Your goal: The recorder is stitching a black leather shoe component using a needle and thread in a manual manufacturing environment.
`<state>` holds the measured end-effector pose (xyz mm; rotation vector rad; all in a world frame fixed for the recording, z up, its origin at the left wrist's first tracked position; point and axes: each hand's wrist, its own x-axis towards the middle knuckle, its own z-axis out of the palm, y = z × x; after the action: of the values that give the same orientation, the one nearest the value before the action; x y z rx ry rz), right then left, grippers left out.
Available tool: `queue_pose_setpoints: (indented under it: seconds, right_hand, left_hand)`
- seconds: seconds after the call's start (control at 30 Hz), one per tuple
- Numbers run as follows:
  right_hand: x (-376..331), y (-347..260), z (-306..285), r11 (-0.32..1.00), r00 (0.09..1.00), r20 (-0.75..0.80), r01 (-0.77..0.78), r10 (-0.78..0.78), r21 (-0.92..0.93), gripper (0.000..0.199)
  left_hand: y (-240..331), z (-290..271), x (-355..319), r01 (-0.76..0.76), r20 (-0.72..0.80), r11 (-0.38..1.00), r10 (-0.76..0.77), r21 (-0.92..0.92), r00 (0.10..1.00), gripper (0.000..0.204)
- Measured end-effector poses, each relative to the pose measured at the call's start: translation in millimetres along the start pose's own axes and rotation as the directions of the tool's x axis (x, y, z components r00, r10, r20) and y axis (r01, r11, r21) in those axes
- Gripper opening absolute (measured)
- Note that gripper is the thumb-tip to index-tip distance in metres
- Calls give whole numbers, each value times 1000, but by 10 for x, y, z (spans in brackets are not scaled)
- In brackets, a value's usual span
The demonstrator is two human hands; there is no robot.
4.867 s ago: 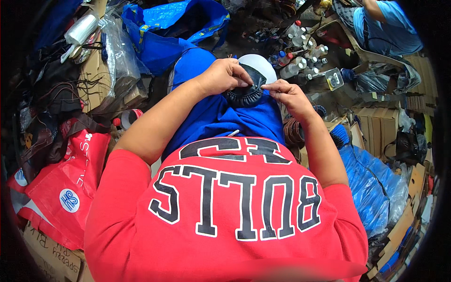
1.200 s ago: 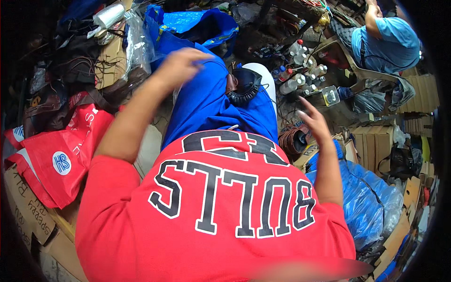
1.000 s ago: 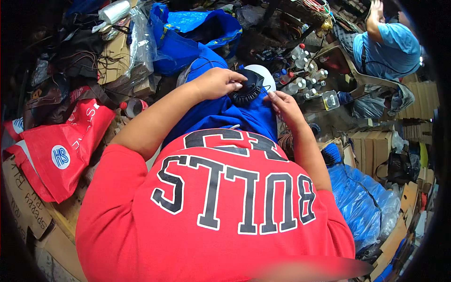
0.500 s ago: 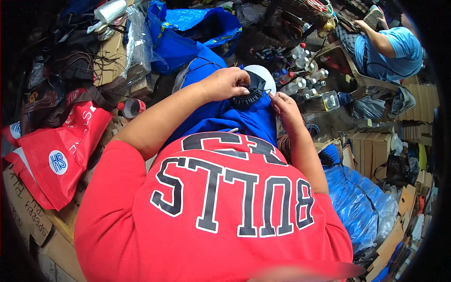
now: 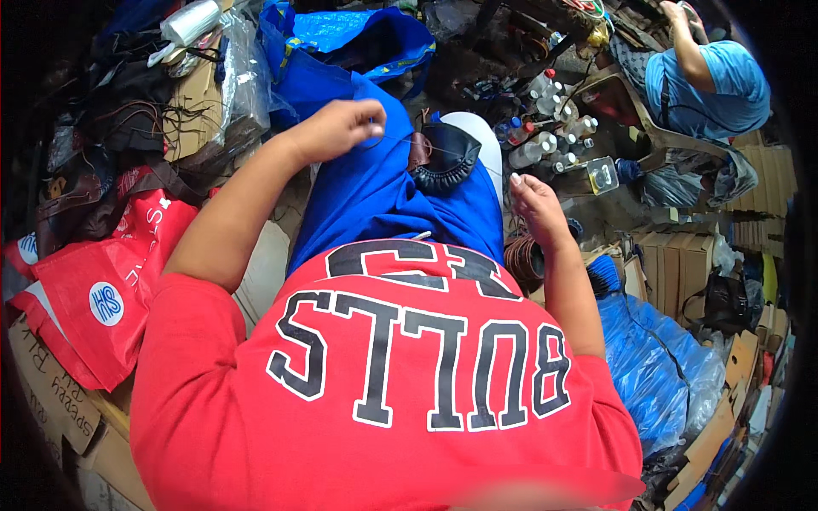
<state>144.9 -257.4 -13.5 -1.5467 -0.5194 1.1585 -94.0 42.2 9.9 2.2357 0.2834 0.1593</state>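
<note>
On my lap lies a black leather shoe upper (image 5: 449, 160) with a puckered, stitched edge and a brown piece (image 5: 420, 150) at its left side. It rests against a white rounded pad (image 5: 479, 134) over my blue-clad leg. My left hand (image 5: 345, 128) is raised to the left of the upper, fingers closed on a thin thread that runs back to it. Off to the right, my right hand (image 5: 537, 201) pinches the thread's other side, with thumb and forefinger together. Whether a needle is in either hand is too small to see.
Plastic bottles (image 5: 545, 128) stand ahead on the right, by a chair frame (image 5: 652, 140). A person in a blue shirt (image 5: 711, 89) sits beyond. A blue bag (image 5: 336, 43) lies ahead, a red bag (image 5: 94, 289) at left, blue plastic wrapping (image 5: 652, 366) at right.
My hands have moved apart from the shoe upper, the left going up and left, the right slightly outward, drawing thread. The upper has turned, showing its gathered edge nearer me.
</note>
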Motion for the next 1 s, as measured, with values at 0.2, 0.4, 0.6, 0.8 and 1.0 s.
queue_pose_setpoints:
  seconds: [0.2, 0.4, 0.6, 0.8, 1.0]
  right_hand:
    - [51, -253, -34, 900, 958, -131, 187, -257, -394, 31]
    - [196, -548, 334, 783, 911, 95, 394, -401, -480, 13]
    - [245, -582, 392, 620, 869, 218, 474, -444, -625, 12]
    - [255, -363, 477, 722, 862, 188, 500, -471, -478, 11]
    - [89, -290, 647, 707, 829, 87, 521, -552, -478, 13]
  left_hand:
    - [102, -3, 199, -102, -461, 993, 66, -54, 885, 28]
    - [814, 420, 636, 45, 238, 993, -17, -111, 971, 31]
    - [655, 485, 842, 7, 364, 996, 27, -91, 931, 24]
    - [497, 562, 819, 322, 484, 856, -99, -405, 870, 22]
    - [417, 529, 771, 415, 556, 734, -61, -538, 829, 30]
